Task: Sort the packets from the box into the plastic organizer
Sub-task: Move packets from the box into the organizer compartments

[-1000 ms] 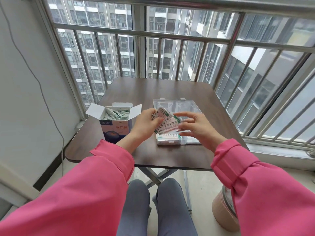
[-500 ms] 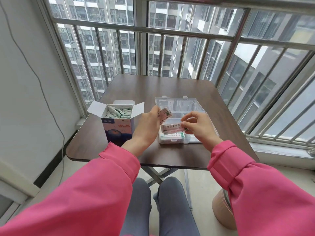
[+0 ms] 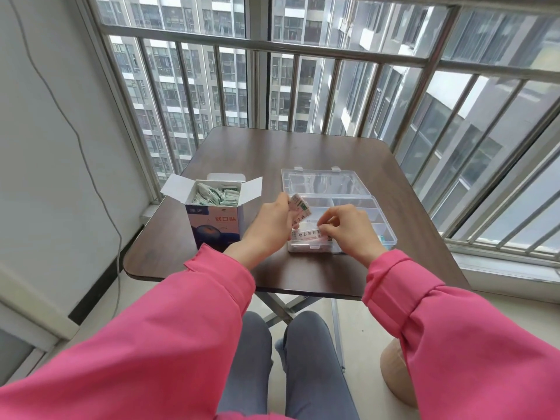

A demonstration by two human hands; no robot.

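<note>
Packets: small flat paper sachets, white with pink and green print. A fanned bunch [image 3: 298, 209] stands above the near left corner of the organizer; a single sachet [image 3: 306, 235] lies across its near left compartment.
Left hand [image 3: 269, 227]: fingers curled round the fanned bunch, thumb on its near face.
Right hand [image 3: 348, 228]: fingertips pinch the right end of the single sachet, low in the compartment.
Organizer [image 3: 385, 225]: clear plastic, divided into compartments, lid [image 3: 321, 181] folded back flat toward the table's far edge. It sits right of centre, near the front edge. Both hands cover its near left part.
Box [image 3: 215, 219]: blue and white carton with red print, flaps open, packed with white and green sachets [image 3: 216, 195]; stands by the table's left edge, just beside the left hand.
Table [image 3: 303, 150]: dark brown wood-grain top on folding metal legs.
Surroundings: barred window behind the table, pink sleeves, grey trousers beneath.
</note>
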